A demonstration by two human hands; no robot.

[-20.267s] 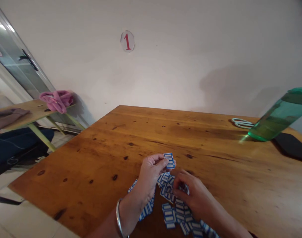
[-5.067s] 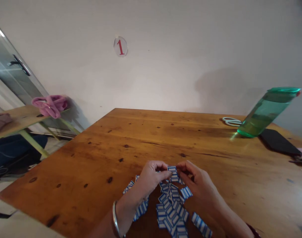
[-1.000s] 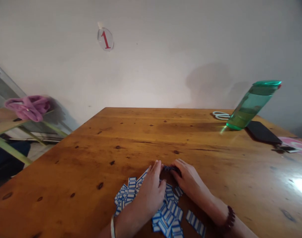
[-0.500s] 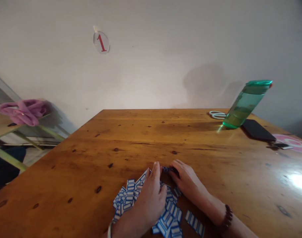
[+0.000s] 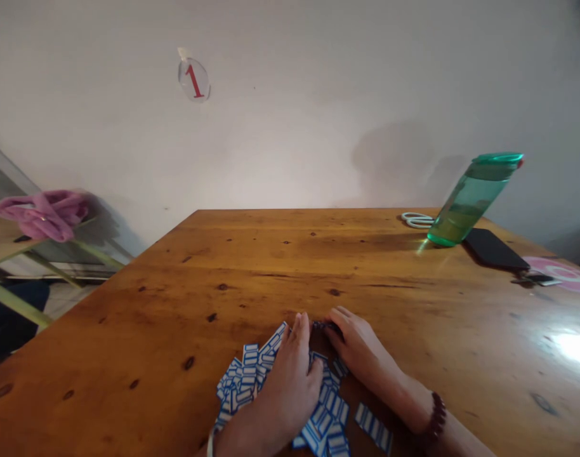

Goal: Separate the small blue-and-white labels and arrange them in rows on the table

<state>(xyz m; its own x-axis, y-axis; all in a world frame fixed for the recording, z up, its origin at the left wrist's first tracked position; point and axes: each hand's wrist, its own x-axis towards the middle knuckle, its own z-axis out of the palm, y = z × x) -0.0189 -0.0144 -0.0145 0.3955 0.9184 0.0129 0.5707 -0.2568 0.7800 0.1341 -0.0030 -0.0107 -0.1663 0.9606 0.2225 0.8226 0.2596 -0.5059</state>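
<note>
A loose pile of blue-and-white striped pieces [image 5: 325, 412], flat and card-like, lies near the front of the table. My left hand [image 5: 294, 374] rests over the pile with its fingers stretched out and covers part of it. To its right, my right hand [image 5: 354, 336] is closed, its fingers curled down near the tabletop. A small dark blue patterned piece [image 5: 319, 325] shows between the fingertips of both hands; my right fingers hold its right end, which is hidden. One striped strip [image 5: 374, 428] lies apart from the pile, below my right wrist.
A green water bottle [image 5: 475, 200] stands at the back right, beside a white coiled cable [image 5: 416, 220] and a black flat device [image 5: 495, 249]. Farther right are small keys [image 5: 537, 279] and a pink round mat [image 5: 568, 276]. A pink cloth [image 5: 45, 212] lies on furniture at left.
Very little differs. My left hand has shifted slightly to the right over the pile; my right hand stays in place.
</note>
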